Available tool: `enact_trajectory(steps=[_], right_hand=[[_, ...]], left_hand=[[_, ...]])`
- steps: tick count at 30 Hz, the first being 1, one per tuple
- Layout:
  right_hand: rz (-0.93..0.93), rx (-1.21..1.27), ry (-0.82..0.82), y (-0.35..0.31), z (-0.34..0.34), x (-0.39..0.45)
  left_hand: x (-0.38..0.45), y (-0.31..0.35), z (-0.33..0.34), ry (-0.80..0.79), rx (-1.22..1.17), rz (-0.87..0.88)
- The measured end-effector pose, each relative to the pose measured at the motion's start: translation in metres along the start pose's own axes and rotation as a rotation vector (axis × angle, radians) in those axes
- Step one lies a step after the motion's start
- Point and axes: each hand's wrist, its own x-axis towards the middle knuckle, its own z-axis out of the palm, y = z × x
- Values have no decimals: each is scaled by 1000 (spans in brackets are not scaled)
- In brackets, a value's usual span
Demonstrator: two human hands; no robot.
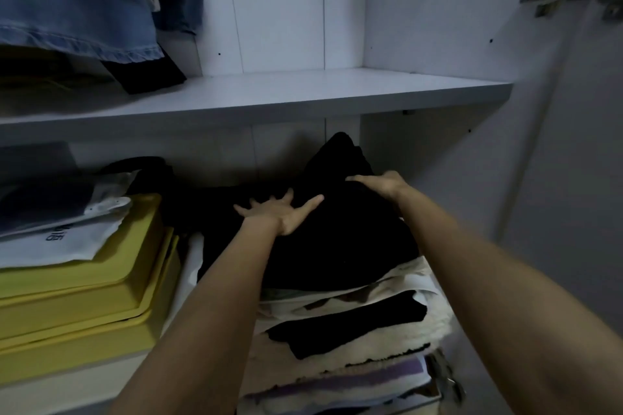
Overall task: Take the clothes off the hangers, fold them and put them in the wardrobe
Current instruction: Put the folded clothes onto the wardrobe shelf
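1. Boxes (84, 283), yellow, fill the lower left, so clothes stack beside them.
2. My left hand (281, 212), fingers spread, flattens the black garment (337, 246) mid-frame atop the pile (371, 347).
3. My right hand (377, 184) curls over its far fold, steadying it.

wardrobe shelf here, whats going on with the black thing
A person is settling a folded black garment on top of a stack of folded clothes on the lower wardrobe shelf. The left hand presses flat on it with spread fingers, while the right hand rests on its far edge. Yellow boxes sit beside the stack, and denim hangs above the upper shelf.
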Motion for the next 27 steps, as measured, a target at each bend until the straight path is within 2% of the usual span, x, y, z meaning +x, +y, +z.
enact_trajectory(steps=[3, 6, 8, 11, 14, 16, 17, 19, 21, 24, 27], right_hand=[[-68, -23, 75, -12, -20, -2], [-193, -52, 17, -21, -30, -11], [-322, -295, -50, -18, -21, -14], [-436, -909, -121, 1, -7, -11], [-250, -1194, -173, 4, -9, -5], [-166, -1373, -28, -13, 0, -5], [-187, -1453, 74, -24, 10, -5], [-341, -1465, 211, -37, 31, -2], [-465, -1420, 183, -30, 45, 13], [-368, -1373, 59, 0, 35, 39], [-362, -1278, 98, 30, 25, 54]], left_hand=[[0, 2, 16, -7, 164, -26], [9, 8, 17, 16, 257, -45], [11, 10, 15, -7, 259, -58], [10, 6, 18, 8, 259, -54], [12, -6, 20, 29, 226, -33], [13, -13, 17, 73, 206, 2], [14, -14, 15, 120, 212, 23], [17, -14, 13, 219, 282, 53], [20, -18, 13, 259, 358, 60], [23, -28, 18, 164, 262, -8], [24, -35, 32, 126, 135, -38]])
